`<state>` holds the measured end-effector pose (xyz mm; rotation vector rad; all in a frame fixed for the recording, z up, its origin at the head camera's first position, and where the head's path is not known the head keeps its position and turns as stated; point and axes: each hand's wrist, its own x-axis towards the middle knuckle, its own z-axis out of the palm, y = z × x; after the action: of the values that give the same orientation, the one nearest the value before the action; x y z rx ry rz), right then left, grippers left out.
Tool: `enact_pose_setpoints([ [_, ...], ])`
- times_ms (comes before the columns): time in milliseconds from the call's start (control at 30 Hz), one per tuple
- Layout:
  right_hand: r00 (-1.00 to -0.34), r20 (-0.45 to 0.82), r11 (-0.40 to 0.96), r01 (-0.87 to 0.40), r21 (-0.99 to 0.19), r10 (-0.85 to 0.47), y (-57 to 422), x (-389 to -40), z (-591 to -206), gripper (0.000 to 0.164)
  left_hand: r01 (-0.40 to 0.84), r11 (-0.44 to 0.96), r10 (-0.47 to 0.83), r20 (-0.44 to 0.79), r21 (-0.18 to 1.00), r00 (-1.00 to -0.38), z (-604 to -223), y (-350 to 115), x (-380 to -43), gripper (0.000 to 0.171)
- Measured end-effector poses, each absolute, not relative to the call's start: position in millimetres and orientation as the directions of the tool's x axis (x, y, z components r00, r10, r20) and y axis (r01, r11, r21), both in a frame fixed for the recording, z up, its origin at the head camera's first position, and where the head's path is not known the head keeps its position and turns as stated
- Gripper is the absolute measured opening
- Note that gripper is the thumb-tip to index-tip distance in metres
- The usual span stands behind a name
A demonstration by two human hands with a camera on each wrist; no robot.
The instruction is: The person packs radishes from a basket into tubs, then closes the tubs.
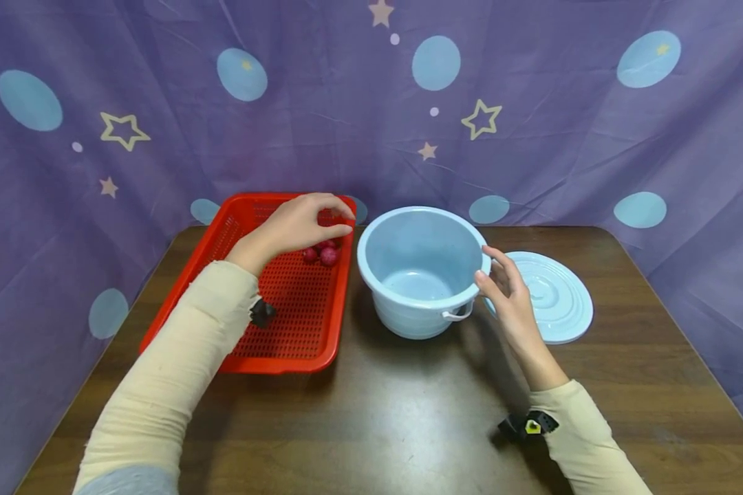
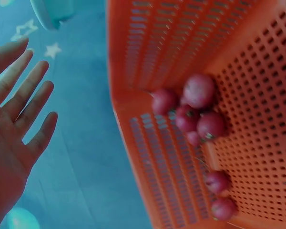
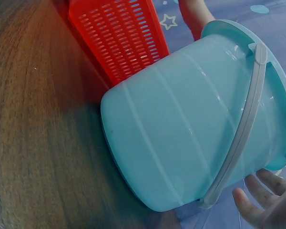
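Observation:
My left hand [image 1: 306, 220] is held over the right side of the red basket [image 1: 339, 330], fingers spread and nothing in them. Below it, round red radishes [image 1: 329, 257] lie in the basket; the left wrist view shows several radishes [image 2: 210, 125] gathered by a corner. To the right stands an upright light blue bucket [image 1: 408, 313]; its inside holds nothing. My right hand [image 1: 512, 302] holds the bucket's right rim with thumb and fingers. In the right wrist view the bucket's grey handle [image 3: 240, 133] hangs down along its side.
A light blue lid [image 1: 557, 299] lies on the brown table [image 1: 371, 426], right of the bucket and partly behind my right hand. Purple cloth [image 1: 322, 151] with stars hangs behind the table's far edge. Basket and bucket stand close side by side.

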<state>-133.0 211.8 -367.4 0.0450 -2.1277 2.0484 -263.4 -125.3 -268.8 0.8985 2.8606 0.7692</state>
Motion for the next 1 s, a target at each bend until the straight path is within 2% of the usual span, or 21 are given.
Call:
enact_pose_setpoints([
  [600,-0.980,0.164,0.057,-0.158,-0.986,0.114,210,-133,-365,0.049,0.333,0.728,0.403,0.019,0.599,-0.915,-318,-161,-301,0.029],
  [767,-0.978,0.170,0.047,-0.166,-0.985,0.119,210,-133,-367,0.049,0.292,0.758,0.356,0.004,0.583,-0.934,-333,-168,-311,0.027],
  [1000,-0.980,0.168,0.050,-0.164,-0.985,0.109,211,-135,-369,0.049,0.206,0.812,0.313,-0.109,0.546,-0.943,-348,-172,-317,0.031],
])
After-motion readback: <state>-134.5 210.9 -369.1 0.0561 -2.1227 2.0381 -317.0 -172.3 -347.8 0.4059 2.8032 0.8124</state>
